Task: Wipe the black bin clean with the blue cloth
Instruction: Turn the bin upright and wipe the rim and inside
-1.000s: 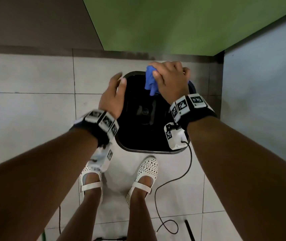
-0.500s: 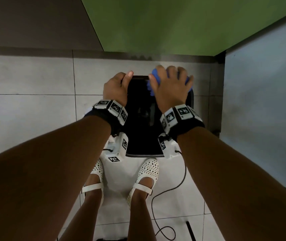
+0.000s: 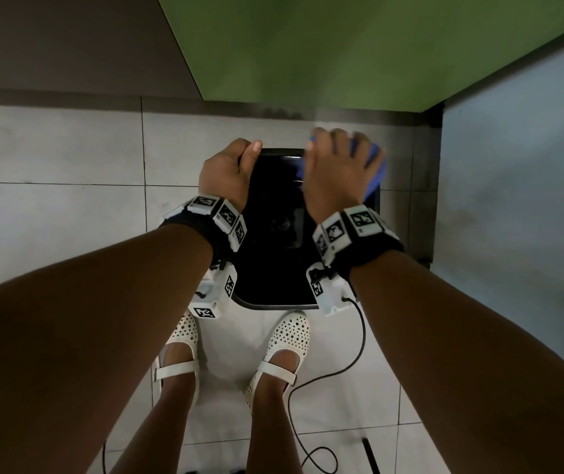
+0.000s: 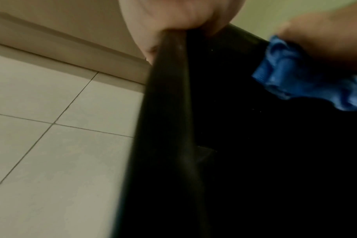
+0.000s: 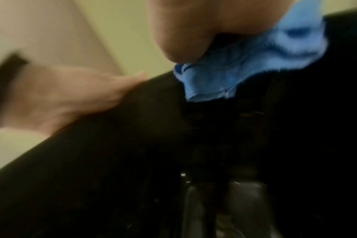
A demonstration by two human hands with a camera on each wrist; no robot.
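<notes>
The black bin (image 3: 275,268) stands open on the floor in front of my feet, its dark inside facing up. My left hand (image 3: 227,172) grips the bin's far left rim (image 4: 169,67), fingers outside and thumb over the edge. My right hand (image 3: 337,169) holds the bunched blue cloth (image 3: 374,172) against the far right corner of the rim, fingers curled over it. The cloth (image 5: 234,67) hangs a little down the inner wall, and from the left wrist it (image 4: 296,77) shows under the right hand. The bin's outer sides are hidden.
The bin stands on light floor tiles (image 3: 51,217) in a corner. A green wall (image 3: 308,53) rises behind it and a pale blue panel (image 3: 520,200) stands close on the right. My white shoes (image 3: 291,336) touch the bin's near edge. A black cable (image 3: 342,371) trails over the floor.
The right hand has slid the cloth rightward along the far rim to the right corner. The left hand went from resting beside the rim to gripping it.
</notes>
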